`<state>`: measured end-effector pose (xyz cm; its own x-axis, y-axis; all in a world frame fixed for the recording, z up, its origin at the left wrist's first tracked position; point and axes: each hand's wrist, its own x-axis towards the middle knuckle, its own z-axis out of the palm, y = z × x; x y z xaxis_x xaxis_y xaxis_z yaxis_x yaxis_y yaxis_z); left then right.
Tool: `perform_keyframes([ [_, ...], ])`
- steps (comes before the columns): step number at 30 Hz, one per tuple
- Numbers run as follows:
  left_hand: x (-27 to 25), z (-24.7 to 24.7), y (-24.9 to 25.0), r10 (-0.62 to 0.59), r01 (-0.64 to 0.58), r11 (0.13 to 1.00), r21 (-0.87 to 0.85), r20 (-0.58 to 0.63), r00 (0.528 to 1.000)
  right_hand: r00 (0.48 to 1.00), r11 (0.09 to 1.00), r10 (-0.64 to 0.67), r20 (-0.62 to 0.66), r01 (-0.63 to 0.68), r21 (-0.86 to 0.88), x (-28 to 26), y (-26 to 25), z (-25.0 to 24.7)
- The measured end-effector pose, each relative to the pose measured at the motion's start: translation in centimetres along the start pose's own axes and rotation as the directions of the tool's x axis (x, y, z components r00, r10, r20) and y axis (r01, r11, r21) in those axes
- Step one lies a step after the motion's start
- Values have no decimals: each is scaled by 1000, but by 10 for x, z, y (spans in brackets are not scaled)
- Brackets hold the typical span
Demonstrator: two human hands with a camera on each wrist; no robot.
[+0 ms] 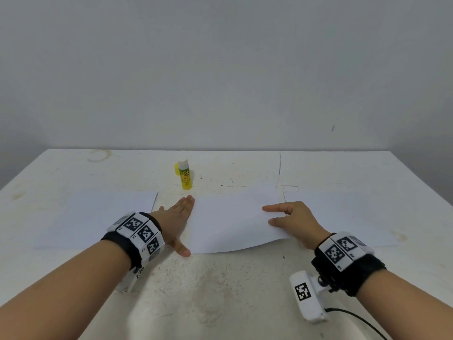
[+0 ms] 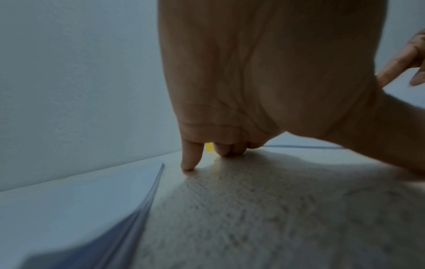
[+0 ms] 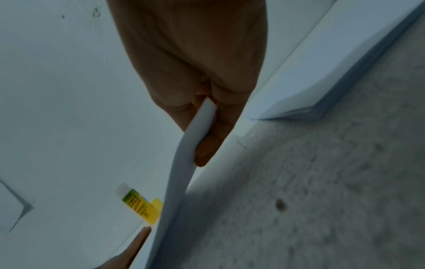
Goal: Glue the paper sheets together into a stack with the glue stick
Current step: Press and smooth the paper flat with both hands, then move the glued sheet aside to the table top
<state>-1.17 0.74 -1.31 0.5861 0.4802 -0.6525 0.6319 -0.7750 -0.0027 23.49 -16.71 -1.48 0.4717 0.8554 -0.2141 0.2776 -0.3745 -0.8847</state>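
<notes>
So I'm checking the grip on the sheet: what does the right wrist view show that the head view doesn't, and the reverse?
Right wrist only: the fingers curl under the middle sheet, whose edge is lifted and bowed.

Head only: the left pile and right pile flank that sheet together, and the left hand lies flat at its left edge.

Both: the right hand pinching the sheet, the upright glue stick with its yellow cap beside it, and the table.

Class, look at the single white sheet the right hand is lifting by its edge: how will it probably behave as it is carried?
The sheet will likely flop: in the right wrist view it already bows away from the right hand. It looks very light, since a pinch lifts its edge. It may slide on the table, so the left hand flat at its other edge probably helps.
</notes>
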Motion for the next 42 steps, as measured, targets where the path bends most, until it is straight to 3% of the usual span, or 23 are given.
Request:
perform_keyframes([
  [10,4,0,3,-30,30,1000,4,30,999,979,990,-48,-200,73,120,26,-30,-52],
  [19,13,5,2,-77,75,996,47,45,996,964,991,-10,-266,-25,-129,115,-38,-28],
  [28,17,13,-2,-41,41,998,-38,2,999,950,951,98,-297,-177,-254,144,-49,-8],
  [36,12,10,2,-33,33,999,-40,9,999,966,858,168,-197,-242,-454,148,-46,-8],
  [42,13,9,2,-38,39,999,-37,23,999,958,657,202,-206,-288,-697,150,-44,-1],
])
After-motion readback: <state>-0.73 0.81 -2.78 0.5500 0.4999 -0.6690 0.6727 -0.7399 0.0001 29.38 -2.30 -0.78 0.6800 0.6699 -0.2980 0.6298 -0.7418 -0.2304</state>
